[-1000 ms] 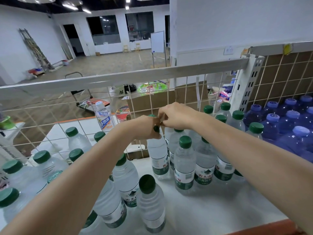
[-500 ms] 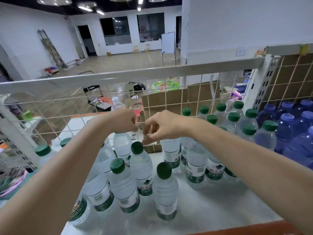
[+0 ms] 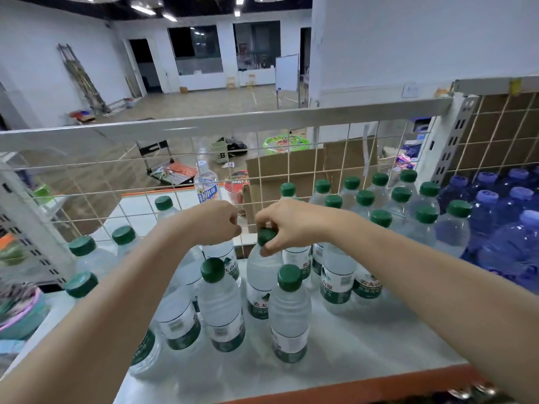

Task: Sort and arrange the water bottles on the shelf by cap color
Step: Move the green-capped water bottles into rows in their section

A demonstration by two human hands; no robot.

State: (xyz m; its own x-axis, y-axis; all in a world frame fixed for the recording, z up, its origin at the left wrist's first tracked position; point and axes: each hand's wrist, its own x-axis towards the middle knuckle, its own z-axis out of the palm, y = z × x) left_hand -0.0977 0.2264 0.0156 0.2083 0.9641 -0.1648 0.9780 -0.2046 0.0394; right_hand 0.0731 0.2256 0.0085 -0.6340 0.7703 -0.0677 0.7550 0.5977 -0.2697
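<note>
White shelf (image 3: pixel 364 342), right hand (image 3: pixel 294 223) grip atop green-capped bottle (image 3: pixel 261 275), left hand (image 3: pixel 214 223) beside

Cap beneath left hand (image 3: pixel 214 221) hidden — blue bottles (image 3: pixel 507 228) cut off rightward

The shelf (image 3: pixel 364 339) is a white board with an orange front edge and a wire grid (image 3: pixel 303 158) along its back edge. Clear green-capped bottles (image 3: pixel 288 313) stand upright on it, loosely spread from the left edge to the middle and packed in rows toward the back right. Blue bottles (image 3: pixel 495 228) with pale blue caps crowd the right end
</note>
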